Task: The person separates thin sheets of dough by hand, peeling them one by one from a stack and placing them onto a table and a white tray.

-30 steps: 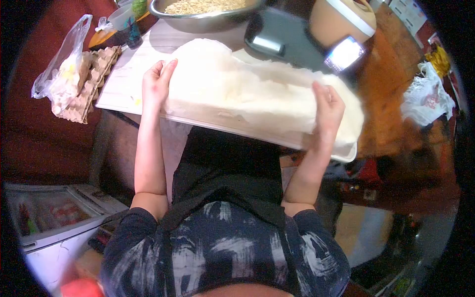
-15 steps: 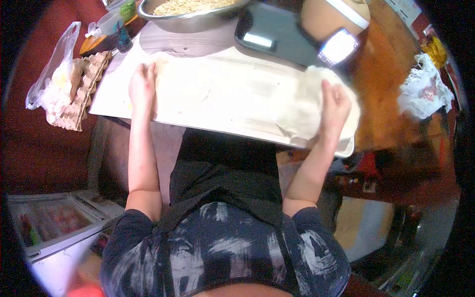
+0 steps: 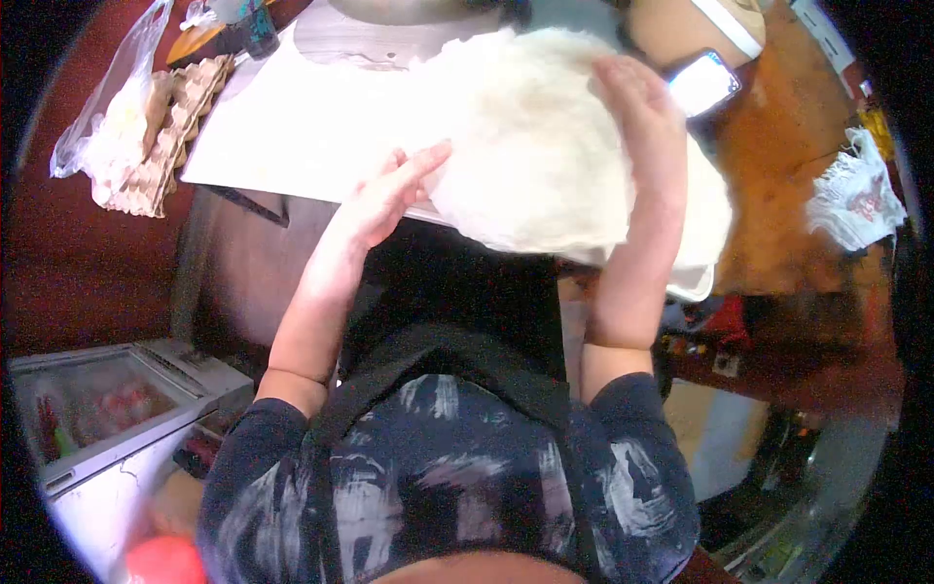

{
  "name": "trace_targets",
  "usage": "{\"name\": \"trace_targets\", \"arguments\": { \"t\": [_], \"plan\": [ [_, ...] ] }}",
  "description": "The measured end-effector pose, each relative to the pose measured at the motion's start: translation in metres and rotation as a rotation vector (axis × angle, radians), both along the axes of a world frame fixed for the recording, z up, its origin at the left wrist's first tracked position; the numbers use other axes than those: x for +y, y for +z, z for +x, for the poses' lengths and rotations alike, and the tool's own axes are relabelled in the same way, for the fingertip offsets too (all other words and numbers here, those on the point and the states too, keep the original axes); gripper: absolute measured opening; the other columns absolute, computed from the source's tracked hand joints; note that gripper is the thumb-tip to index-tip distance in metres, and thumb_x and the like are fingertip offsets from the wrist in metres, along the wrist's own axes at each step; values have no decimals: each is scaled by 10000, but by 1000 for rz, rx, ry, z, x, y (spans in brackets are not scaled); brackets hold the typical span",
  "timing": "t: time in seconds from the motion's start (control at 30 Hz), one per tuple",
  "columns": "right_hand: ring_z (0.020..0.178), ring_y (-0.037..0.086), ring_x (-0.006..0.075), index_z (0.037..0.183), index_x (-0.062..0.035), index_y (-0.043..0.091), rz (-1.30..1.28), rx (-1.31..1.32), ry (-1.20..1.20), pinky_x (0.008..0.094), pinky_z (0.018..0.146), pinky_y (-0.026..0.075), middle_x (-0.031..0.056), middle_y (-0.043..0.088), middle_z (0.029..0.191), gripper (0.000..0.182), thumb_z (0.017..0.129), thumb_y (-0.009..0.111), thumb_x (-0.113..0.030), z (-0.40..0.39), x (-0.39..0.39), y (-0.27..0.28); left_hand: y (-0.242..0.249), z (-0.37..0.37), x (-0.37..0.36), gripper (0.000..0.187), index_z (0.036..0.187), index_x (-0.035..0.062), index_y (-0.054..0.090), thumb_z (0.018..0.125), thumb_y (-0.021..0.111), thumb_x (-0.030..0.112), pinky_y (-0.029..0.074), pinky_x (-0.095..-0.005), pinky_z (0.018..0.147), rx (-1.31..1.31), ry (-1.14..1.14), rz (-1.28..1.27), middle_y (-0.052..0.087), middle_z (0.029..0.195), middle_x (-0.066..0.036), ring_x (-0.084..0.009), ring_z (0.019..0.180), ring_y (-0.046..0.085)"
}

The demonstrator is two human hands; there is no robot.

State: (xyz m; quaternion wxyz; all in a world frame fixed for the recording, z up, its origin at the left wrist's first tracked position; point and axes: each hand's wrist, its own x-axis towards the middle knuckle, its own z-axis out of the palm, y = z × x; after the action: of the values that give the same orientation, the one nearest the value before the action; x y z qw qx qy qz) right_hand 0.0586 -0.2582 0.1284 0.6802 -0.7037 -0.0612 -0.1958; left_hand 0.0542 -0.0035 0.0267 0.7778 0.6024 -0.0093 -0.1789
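Note:
A broad, soft white sheet that looks like thin dough (image 3: 535,146) lies bunched and partly raised over the right half of a long pale board (image 3: 282,127). It is blurred and overexposed, so its folds are hard to make out. At its left edge is my left hand (image 3: 394,190), fingers stretched and apart, with the fingertips near or touching the sheet. My right hand (image 3: 642,102) curves along the far right edge, fingers extended against the sheet and somewhat smeared by motion. The board's near right corner shows beyond my right forearm.
A lit phone (image 3: 705,83) and a tan round container (image 3: 700,24) stand behind my right hand. Part of a metal bowl (image 3: 399,8) shows at the back. Egg cartons (image 3: 180,136) with a plastic bag are at left; a white bag (image 3: 856,195) lies at right.
My left hand has moved right, from the board's left end to near its middle. My right hand has reached farther back and its fingers have straightened. The sheet is now raised and bunched between them.

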Motion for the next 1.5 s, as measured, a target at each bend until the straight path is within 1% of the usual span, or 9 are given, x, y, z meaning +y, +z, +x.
{"name": "trace_targets", "arguments": {
  "t": [0.07,0.13,0.2,0.27,0.33,0.53,0.9,1.3,1.5],
  "plan": [
    [742,599,68,1005,-10,711,-107,55,65,205,657,466,12,692,881,225,886,690,-199,17,-15,-19,7,-6,12,465,1169,-94,547,905,670,269,559,-324,793,-10,-275,-31,644,1074,-154,-221,920,676],
    [741,613,87,1019,-20,710,-215,117,129,226,670,482,26,700,867,224,877,689,-192,35,-22,-38,-5,-16,6,392,1134,-67,570,911,651,246,565,-305,741,16,-258,15,663,1029,-151,-208,869,689],
    [762,653,164,1060,-55,703,-741,266,5,277,731,504,95,713,896,242,847,689,-171,44,-24,-54,-19,-28,0,322,1099,-40,594,917,633,222,571,-285,689,45,-247,59,682,985,-148,-195,819,702],
    [803,675,250,1027,-73,709,-828,232,-46,338,771,514,137,698,902,238,821,700,-190,41,-19,-72,-25,-38,-3,316,1090,-38,598,933,604,236,571,-286,706,95,-235,48,683,996,-141,-197,845,702],
    [818,673,299,938,-61,723,-910,-225,-174,379,769,519,142,682,844,206,811,707,-223,26,-9,-81,-17,-45,-2,323,1087,-33,606,942,589,255,571,-286,712,93,-240,65,684,1005,-137,-199,852,702],
    [817,658,291,925,-17,688,-850,-115,185,361,753,513,147,672,853,198,798,694,-169,-40,34,-89,-22,-47,1,274,1065,-39,618,945,584,205,571,-283,727,75,-241,60,689,986,-137,-201,862,700],
    [780,603,244,820,-103,645,-924,-206,29,387,705,411,54,612,774,96,814,674,-194,-69,54,-106,-12,-46,-11,298,1106,-33,646,944,585,209,553,-263,769,27,-253,58,702,1005,-118,-178,882,697],
    [694,607,302,850,-52,667,-824,-185,-71,374,689,449,111,646,785,73,839,663,-123,-68,53,-109,-16,-44,-11,288,1098,-35,641,938,583,197,548,-266,768,0,-277,77,703,976,-112,-173,865,698],
    [765,615,265,857,-76,635,-833,-178,-57,387,728,418,75,628,793,86,848,645,-161,-66,44,-109,-10,-47,-8,243,1073,-22,628,924,595,167,560,-279,726,15,-230,59,691,953,-134,-200,831,705]
  ]
}}
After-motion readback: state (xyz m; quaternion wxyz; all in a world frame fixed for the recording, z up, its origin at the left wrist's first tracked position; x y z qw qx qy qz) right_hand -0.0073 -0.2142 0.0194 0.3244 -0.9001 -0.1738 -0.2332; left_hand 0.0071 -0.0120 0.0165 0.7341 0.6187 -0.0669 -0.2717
